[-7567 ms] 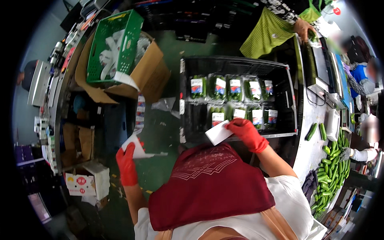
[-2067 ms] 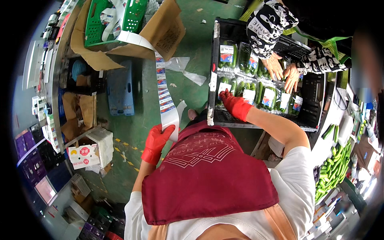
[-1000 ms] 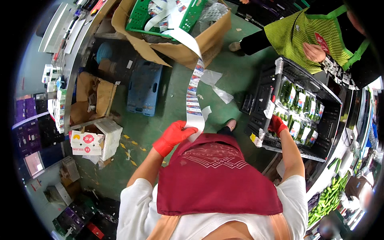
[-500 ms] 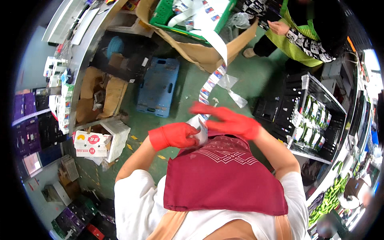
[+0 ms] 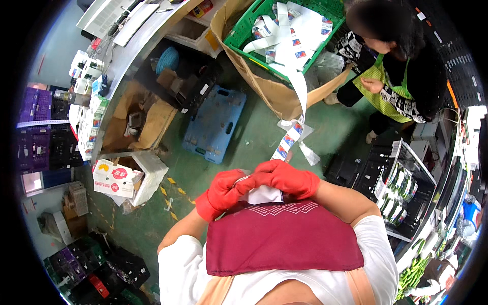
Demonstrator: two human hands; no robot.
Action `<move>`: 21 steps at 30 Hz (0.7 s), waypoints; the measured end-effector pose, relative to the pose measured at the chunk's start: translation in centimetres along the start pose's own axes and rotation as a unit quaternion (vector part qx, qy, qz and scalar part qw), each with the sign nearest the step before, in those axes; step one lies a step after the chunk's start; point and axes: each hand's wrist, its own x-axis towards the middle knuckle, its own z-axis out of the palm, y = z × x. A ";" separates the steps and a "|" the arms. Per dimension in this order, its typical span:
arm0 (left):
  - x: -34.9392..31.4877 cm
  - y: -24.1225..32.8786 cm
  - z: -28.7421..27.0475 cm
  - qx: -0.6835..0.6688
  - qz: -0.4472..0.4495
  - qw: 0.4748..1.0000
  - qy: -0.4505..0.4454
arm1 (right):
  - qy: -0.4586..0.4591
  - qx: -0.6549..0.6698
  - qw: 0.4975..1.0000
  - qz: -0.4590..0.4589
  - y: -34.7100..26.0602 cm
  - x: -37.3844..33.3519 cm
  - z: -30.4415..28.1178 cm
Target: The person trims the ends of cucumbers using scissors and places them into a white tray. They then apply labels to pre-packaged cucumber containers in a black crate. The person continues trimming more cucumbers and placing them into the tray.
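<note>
A long strip of printed labels (image 5: pixel 288 141), white with red and blue patches, hangs from a green crate (image 5: pixel 245 25) down to my hands in front of my maroon apron (image 5: pixel 284 239). My left hand (image 5: pixel 223 192), in a red glove, is closed on its near end. My right hand (image 5: pixel 291 180), also red-gloved, is closed on it beside the left, the two touching. A white part of the strip (image 5: pixel 266 195) shows below the fingers. The fingertips are partly hidden behind the gloves.
The green crate rests in a large cardboard box (image 5: pixel 269 99). A person in a yellow-green apron (image 5: pixel 389 91) stands at the far right. A blue plastic platform (image 5: pixel 213 124) lies on the floor. A white box (image 5: pixel 152 178) is left; a black crate of packed green vegetables (image 5: pixel 424 203) is right.
My right hand, blurred and raised over the strip before, now grips it next to my left hand. The view has shifted, and the person at the right has leaned further into it.
</note>
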 end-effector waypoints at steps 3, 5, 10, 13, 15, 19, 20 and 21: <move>1.7 0.8 0.1 -0.037 -0.027 0.993 0.112 | 0.071 0.162 0.982 0.056 -1.0 0.0 -2.2; 2.8 4.1 -1.5 -0.135 -0.212 0.944 0.212 | 0.160 0.355 0.916 0.098 -1.4 -0.2 -4.9; 4.5 0.1 -12.1 0.285 -0.333 0.885 0.157 | 0.094 0.255 0.959 -0.081 -5.4 -2.2 -11.8; 7.2 -2.7 -13.3 0.632 -0.220 0.742 0.040 | -0.024 0.262 0.930 -0.255 -8.6 -1.9 -12.8; 12.9 -2.4 -10.1 0.530 -0.056 0.845 0.037 | -0.123 0.322 0.882 -0.321 -10.7 -2.0 -13.1; 22.2 -0.9 3.1 0.198 0.106 0.938 -0.263 | -0.197 0.389 0.815 -0.381 -17.9 -1.5 -12.8; 23.6 -2.2 6.4 0.150 0.124 0.912 -0.361 | -0.155 0.387 0.811 -0.410 -19.7 -3.0 -12.3; 24.5 -3.5 8.6 0.110 0.195 0.890 -0.398 | -0.123 0.393 0.801 -0.434 -21.1 -4.1 -12.1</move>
